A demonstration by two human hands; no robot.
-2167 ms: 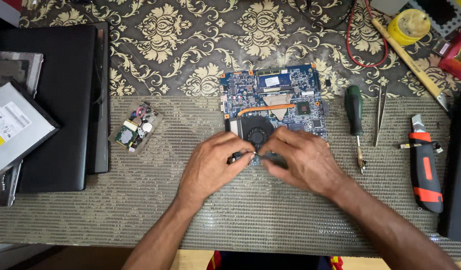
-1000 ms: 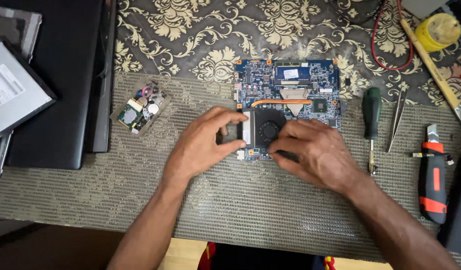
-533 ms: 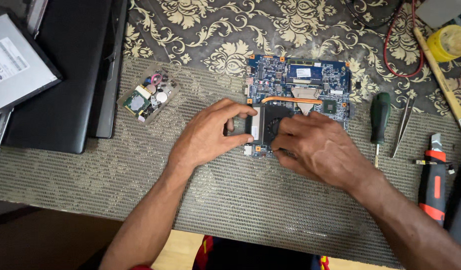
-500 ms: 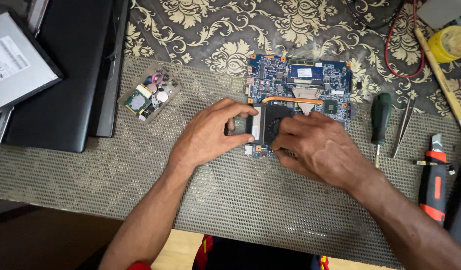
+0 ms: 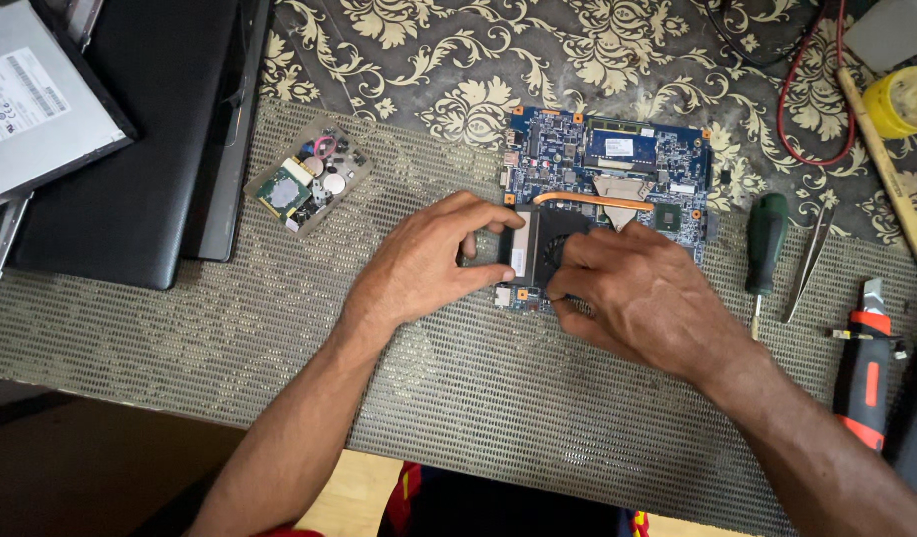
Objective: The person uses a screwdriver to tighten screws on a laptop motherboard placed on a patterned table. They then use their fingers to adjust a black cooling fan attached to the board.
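Head view: the left hand (image 5: 423, 261) pinches the left edge of the fan (image 5: 540, 244), thumb below and fingers curled over the top, so it is grasping the fan's metal end. The right hand (image 5: 645, 298) is bent over the fan's lower right corner with its fingertips pressed down on it; whether it pinches something small there cannot be told. The fan sits on the lower left part of the blue board (image 5: 617, 179), which lies flat on the mesh mat (image 5: 458, 378), with a copper pipe (image 5: 587, 201) running from the fan toward the board's middle.

To handle this well, the person should judge the pull as even on both sides, keeping the fan level so the pipe does not bend, and keeping fingertips off the board's small parts.

Counted: one board, one fan, two hands. Right of the board lie one green screwdriver (image 5: 764, 239), one pair of tweezers (image 5: 808, 261) and one red knife (image 5: 862, 368). Left lie one small circuit module (image 5: 305, 183), one black laptop shell (image 5: 130, 139) and one drive (image 5: 41, 99).
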